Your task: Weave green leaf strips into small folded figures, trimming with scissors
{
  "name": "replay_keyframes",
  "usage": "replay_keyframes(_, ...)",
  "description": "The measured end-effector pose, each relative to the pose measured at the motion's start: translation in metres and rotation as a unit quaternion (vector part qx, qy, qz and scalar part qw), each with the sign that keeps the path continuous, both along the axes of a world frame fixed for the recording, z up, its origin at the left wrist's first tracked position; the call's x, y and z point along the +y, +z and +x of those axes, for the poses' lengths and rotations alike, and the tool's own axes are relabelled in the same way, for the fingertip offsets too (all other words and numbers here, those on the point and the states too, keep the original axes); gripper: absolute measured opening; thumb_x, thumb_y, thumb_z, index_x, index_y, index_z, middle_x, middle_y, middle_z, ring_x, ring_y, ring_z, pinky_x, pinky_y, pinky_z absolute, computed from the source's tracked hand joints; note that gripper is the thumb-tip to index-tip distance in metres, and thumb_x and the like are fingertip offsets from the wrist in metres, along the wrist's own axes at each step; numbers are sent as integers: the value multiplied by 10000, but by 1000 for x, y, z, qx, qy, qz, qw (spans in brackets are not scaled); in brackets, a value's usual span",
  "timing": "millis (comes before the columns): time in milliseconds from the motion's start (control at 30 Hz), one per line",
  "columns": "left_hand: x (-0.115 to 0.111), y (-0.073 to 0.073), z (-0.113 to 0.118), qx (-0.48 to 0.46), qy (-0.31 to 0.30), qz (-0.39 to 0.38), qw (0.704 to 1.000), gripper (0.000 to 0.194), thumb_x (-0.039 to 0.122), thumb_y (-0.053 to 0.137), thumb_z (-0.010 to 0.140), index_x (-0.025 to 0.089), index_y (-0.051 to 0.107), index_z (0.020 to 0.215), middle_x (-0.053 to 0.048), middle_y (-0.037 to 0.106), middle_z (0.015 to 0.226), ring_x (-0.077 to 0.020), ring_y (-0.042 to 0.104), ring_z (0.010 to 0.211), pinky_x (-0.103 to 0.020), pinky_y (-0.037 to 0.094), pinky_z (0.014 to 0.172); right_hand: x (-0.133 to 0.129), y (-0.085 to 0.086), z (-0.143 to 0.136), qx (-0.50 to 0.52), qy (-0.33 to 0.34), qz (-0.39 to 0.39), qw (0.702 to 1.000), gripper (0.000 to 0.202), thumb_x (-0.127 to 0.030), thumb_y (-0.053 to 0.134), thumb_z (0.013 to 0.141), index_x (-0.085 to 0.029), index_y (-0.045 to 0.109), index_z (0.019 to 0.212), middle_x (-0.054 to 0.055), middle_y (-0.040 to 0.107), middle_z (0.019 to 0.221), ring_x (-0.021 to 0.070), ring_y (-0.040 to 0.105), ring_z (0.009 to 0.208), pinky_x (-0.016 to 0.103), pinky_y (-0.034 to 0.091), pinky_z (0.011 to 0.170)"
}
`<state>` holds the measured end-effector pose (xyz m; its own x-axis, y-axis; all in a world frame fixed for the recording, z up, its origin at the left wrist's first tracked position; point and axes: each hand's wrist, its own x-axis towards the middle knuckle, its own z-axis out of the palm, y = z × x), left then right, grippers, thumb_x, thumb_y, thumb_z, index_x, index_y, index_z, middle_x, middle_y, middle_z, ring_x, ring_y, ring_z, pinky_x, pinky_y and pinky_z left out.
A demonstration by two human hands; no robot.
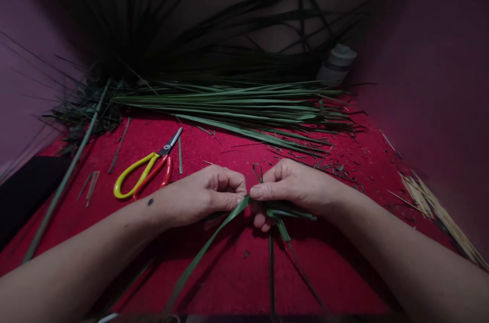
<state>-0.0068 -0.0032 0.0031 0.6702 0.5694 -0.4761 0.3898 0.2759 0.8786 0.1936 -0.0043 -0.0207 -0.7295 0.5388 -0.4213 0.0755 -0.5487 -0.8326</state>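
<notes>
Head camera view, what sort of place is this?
Probably an indoor craft workspace: the left hand and right hand pinch a green leaf strip, yellow-and-red-handled scissors lie on a red surface, and a bundle of long green leaves lies beyond.

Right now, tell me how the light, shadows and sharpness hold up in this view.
Head view: dim overall, brightest around the hands; the tall leaves sink into near-black, and the bottle is murky; dark shadows fall on the red cloth below the hands; the scissors read fairly clearly; no strong glare shows.
</notes>
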Motion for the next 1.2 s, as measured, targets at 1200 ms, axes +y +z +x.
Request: replay_keyframes(1200,-15,-5,0,21,-16,475,880,117,189,540,831,202,613,741,-33,690,728,-129,629,640,-206,455,620,-1,1,-4,10,-46,-21,999,235,-306,625,746,-90,598,658,47,645,521,129,610,441,228,496,471)
